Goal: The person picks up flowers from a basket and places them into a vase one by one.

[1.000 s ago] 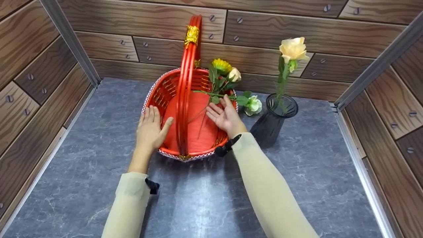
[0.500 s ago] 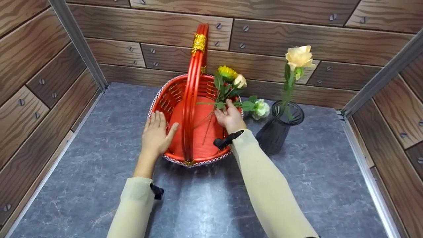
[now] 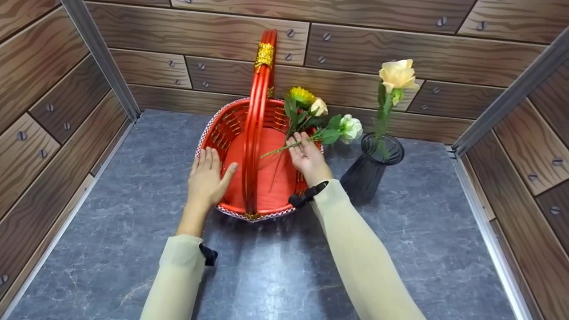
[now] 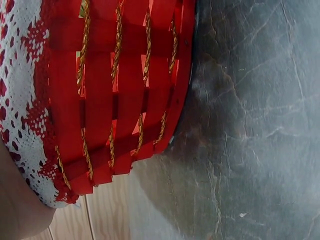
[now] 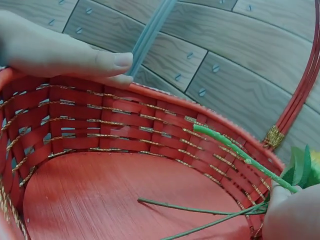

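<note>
My left hand (image 3: 206, 178) rests with straight fingers on the left rim of a red woven basket (image 3: 231, 209). In the right wrist view its fingers (image 5: 112, 60) lie along the rim. At the basket's right side, my right hand (image 3: 310, 161) pinches the green stem (image 5: 235, 150) of a white artificial flower (image 3: 350, 128). The cut stem end points left over the basket floor, and the bloom hangs out past the right rim. A yellow flower (image 3: 302, 96) and a cream rose (image 3: 318, 107) lean on the back right rim, their thin stems (image 5: 190, 207) reaching down inside.
A dark glass vase (image 3: 362, 182) stands to the right of the basket with a tall peach rose (image 3: 397, 75) in it. The basket's high red handle (image 3: 253, 133) arches over its middle. Wood-patterned walls (image 3: 355, 44) enclose the grey marbled table (image 3: 111, 222).
The white flower has risen at the bloom and its stem end has dipped, held by my right hand, which has come in to the stem. My left hand has stayed on the rim.
</note>
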### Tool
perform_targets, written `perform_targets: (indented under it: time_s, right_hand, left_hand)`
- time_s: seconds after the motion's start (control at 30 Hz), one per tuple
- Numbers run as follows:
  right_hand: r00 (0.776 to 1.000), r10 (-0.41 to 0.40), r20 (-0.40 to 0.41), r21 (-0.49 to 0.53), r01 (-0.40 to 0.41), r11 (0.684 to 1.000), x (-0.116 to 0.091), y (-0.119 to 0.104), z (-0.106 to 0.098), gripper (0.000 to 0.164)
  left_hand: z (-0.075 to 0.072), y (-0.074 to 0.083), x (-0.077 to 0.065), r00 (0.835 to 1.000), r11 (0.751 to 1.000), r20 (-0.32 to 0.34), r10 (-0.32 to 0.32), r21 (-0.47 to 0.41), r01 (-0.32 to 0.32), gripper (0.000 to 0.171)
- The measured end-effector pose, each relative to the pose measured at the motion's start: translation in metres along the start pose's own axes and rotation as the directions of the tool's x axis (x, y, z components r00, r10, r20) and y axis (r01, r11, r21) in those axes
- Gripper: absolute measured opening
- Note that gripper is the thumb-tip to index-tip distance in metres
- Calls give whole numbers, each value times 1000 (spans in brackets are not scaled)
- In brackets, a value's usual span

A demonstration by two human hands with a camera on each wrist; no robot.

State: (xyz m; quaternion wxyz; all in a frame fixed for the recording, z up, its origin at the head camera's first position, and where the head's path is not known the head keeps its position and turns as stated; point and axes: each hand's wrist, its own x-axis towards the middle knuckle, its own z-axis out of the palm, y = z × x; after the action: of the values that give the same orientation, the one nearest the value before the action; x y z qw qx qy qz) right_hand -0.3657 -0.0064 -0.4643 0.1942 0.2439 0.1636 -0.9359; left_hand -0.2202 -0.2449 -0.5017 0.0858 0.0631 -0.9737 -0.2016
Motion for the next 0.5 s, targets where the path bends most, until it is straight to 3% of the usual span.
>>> perform_targets:
  time_s: [0.1, 0.5]
  right_hand:
    - [999, 1, 42, -40, 1, 999, -16, -3, 2, 52]
    - [991, 34, 126, -120, -19, 993, -50, -18, 15, 48]
  left_hand:
    - [-1, 0, 0, 1000, 1000, 0, 2, 2, -2, 91]
    - [0, 1, -1, 1000, 1000, 13, 10, -10, -9, 90]
